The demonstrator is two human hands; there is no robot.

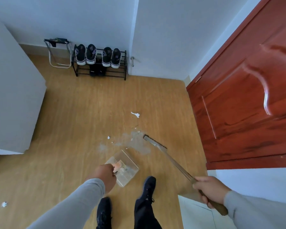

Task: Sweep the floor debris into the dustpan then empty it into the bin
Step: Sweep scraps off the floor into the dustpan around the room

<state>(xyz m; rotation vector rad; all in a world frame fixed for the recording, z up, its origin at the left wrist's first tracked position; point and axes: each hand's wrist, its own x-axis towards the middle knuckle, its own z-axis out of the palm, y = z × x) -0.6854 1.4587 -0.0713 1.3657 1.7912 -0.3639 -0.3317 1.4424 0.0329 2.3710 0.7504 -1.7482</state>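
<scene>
Your left hand (pixel 106 175) grips the clear dustpan (pixel 125 169) on the floor; your right hand (pixel 208 190) wraps its fingers round the broom (pixel 155 142). The dust patch (pixel 135 141) lies between them: a hard stroke could scatter it past the pan's lip.

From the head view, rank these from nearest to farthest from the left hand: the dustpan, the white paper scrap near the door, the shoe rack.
1. dustpan: held by the left hand, right at the feet.
2. white paper scrap: on the floor beyond the dust patch, toward the door.
3. shoe rack: against the far wall.
</scene>
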